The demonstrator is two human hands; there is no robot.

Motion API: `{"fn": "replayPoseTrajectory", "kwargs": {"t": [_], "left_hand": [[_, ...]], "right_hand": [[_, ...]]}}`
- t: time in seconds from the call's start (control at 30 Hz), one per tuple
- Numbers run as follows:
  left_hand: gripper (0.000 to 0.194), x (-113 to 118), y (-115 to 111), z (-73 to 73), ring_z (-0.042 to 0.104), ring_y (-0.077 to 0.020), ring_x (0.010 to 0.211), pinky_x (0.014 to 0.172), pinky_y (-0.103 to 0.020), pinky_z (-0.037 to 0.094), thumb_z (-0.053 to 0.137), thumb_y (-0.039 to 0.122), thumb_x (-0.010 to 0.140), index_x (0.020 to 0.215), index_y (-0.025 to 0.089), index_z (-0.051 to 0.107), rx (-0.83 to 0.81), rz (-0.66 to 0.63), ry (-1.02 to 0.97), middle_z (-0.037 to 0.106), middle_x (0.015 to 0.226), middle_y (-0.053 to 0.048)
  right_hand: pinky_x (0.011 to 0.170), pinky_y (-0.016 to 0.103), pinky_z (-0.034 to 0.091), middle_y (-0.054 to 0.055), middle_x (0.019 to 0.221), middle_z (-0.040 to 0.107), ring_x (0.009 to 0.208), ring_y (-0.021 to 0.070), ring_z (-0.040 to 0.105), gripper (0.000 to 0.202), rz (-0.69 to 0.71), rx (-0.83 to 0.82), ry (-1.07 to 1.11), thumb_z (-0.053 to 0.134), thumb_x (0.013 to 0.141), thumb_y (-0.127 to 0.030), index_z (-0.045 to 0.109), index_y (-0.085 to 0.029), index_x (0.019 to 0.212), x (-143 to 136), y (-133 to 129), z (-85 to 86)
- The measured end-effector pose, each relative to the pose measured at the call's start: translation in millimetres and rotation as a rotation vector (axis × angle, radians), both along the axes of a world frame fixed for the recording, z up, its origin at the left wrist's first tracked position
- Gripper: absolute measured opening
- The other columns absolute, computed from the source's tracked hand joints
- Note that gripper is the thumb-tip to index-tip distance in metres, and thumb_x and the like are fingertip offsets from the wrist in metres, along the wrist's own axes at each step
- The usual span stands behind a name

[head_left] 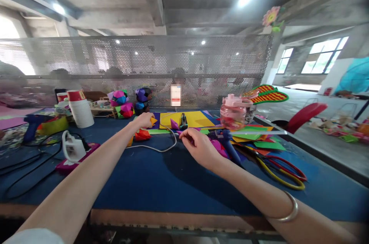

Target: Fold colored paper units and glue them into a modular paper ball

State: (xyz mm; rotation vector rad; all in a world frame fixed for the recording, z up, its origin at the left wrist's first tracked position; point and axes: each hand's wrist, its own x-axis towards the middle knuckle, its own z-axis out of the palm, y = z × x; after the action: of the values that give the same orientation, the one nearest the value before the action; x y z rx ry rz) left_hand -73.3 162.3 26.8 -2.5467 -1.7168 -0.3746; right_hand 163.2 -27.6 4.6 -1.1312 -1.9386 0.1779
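My left hand (144, 120) reaches to the far side of the blue table, its fingers closed at an orange-yellow folded paper piece (153, 121). Below it lies a red-orange folded paper piece (142, 135). My right hand (198, 146) is pinched, with a bit of purple folded paper (180, 133) showing at the fingertips; the hand hides most of it. Another purple folded piece (174, 124) stands between the hands, beside a black-and-green stapler (183, 121) on yellow paper sheets (198, 118). Right of my right hand lies a blue glue gun (227, 144).
Large scissors (284, 171) and coloured paper sheets (269, 144) lie at the right, near a pink jug (233, 112). A white cable (161, 151) crosses the table. At the left are a power strip (62, 166), stacked paper cups (81, 111) and another glue gun (32, 126).
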Motion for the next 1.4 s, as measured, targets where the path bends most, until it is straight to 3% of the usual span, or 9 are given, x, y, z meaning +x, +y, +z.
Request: {"fn": "replayPoseTrajectory", "kwargs": {"t": [0.2, 0.37, 0.5, 0.63, 0.73, 0.87, 1.07, 1.23, 1.4], "left_hand": [[0.026, 5, -20, 19.6, 0.067, -0.0245, 0.092, 0.077, -0.028, 0.048, 0.056, 0.012, 0.072, 0.092, 0.015, 0.074, 0.147, -0.045, -0.057, 0.074, 0.096, -0.010], [0.023, 34, -91, 34.8, 0.065, -0.0186, 0.093, 0.086, -0.028, 0.049, 0.053, 0.010, 0.080, 0.094, 0.016, 0.070, 0.330, -0.314, -0.207, 0.072, 0.100, -0.006], [0.022, 52, -157, 16.9, 0.064, -0.0188, 0.093, 0.083, -0.031, 0.052, 0.048, 0.006, 0.087, 0.094, 0.015, 0.067, 0.494, -0.615, -0.260, 0.069, 0.096, -0.007], [0.028, 58, -186, -10.0, 0.062, -0.0222, 0.101, 0.088, -0.035, 0.054, 0.038, 0.006, 0.092, 0.103, 0.012, 0.064, 0.624, -0.797, -0.104, 0.067, 0.103, -0.012], [0.029, 58, -186, -21.3, 0.062, -0.0221, 0.102, 0.087, -0.034, 0.054, 0.038, 0.004, 0.091, 0.104, 0.010, 0.063, 0.579, -0.852, -0.129, 0.067, 0.101, -0.013], [0.023, 56, -176, -18.7, 0.062, -0.0178, 0.100, 0.089, -0.029, 0.053, 0.047, 0.008, 0.091, 0.104, 0.015, 0.065, 0.442, -0.837, -0.392, 0.067, 0.104, -0.010], [0.016, 44, -152, -8.8, 0.066, -0.0166, 0.084, 0.072, -0.025, 0.053, 0.056, 0.021, 0.089, 0.088, 0.018, 0.072, 0.287, -0.499, -0.806, 0.072, 0.088, -0.005], [0.025, 53, -145, -12.7, 0.066, -0.0179, 0.078, 0.068, -0.026, 0.050, 0.058, 0.035, 0.088, 0.075, 0.018, 0.072, 0.155, -0.421, -0.653, 0.072, 0.079, -0.004], [0.025, 65, -135, 10.0, 0.065, -0.0224, 0.095, 0.082, -0.031, 0.048, 0.053, 0.033, 0.088, 0.096, 0.018, 0.071, 0.116, -0.376, -0.352, 0.072, 0.101, -0.008]], "right_hand": [[0.067, 0.026, 0.041, 0.003, 0.083, 0.065, 0.070, 0.0141, 0.056, 0.011, 0.004, -0.006, 0.039, 0.051, 0.088, -0.020, 0.062, -0.018, 0.087, 3, 2, 2.9], [0.067, 0.028, 0.043, 0.004, 0.077, 0.062, 0.072, 0.0159, 0.057, 0.027, -0.015, -0.117, 0.280, 0.043, 0.093, -0.032, 0.063, -0.017, 0.081, 12, 8, 18.7], [0.058, 0.027, 0.049, 0.006, 0.082, 0.063, 0.067, 0.0153, 0.059, 0.036, 0.101, -0.545, 0.726, 0.048, 0.089, -0.050, 0.061, -0.017, 0.093, 11, 5, 28.9], [0.060, 0.025, 0.051, 0.003, 0.081, 0.063, 0.068, 0.0133, 0.058, 0.032, 0.291, -0.793, 0.751, 0.065, 0.080, -0.049, 0.064, -0.018, 0.087, 3, -5, 26.1], [0.060, 0.022, 0.048, 0.000, 0.074, 0.061, 0.064, 0.0101, 0.054, 0.030, 0.293, -0.798, 0.700, 0.075, 0.071, -0.043, 0.064, -0.017, 0.081, -2, -7, 18.0], [0.051, 0.020, 0.044, -0.001, 0.067, 0.057, 0.058, 0.0100, 0.053, 0.030, 0.244, -0.689, 0.640, 0.075, 0.072, -0.043, 0.062, -0.017, 0.081, 0, -3, 12.2], [0.053, 0.025, 0.048, 0.001, 0.080, 0.061, 0.065, 0.0142, 0.059, 0.020, 0.060, -0.450, 0.781, 0.058, 0.083, -0.035, 0.059, -0.019, 0.095, 8, 9, 17.5], [0.059, 0.028, 0.051, 0.001, 0.081, 0.061, 0.063, 0.0133, 0.059, 0.017, 0.083, -0.309, 0.855, 0.048, 0.086, -0.029, 0.054, -0.020, 0.100, 12, 15, 19.2], [0.061, 0.030, 0.052, 0.002, 0.085, 0.062, 0.064, 0.0145, 0.062, 0.020, 0.043, -0.226, 0.821, 0.048, 0.086, -0.030, 0.055, -0.021, 0.102, 17, 18, 21.2]]}}
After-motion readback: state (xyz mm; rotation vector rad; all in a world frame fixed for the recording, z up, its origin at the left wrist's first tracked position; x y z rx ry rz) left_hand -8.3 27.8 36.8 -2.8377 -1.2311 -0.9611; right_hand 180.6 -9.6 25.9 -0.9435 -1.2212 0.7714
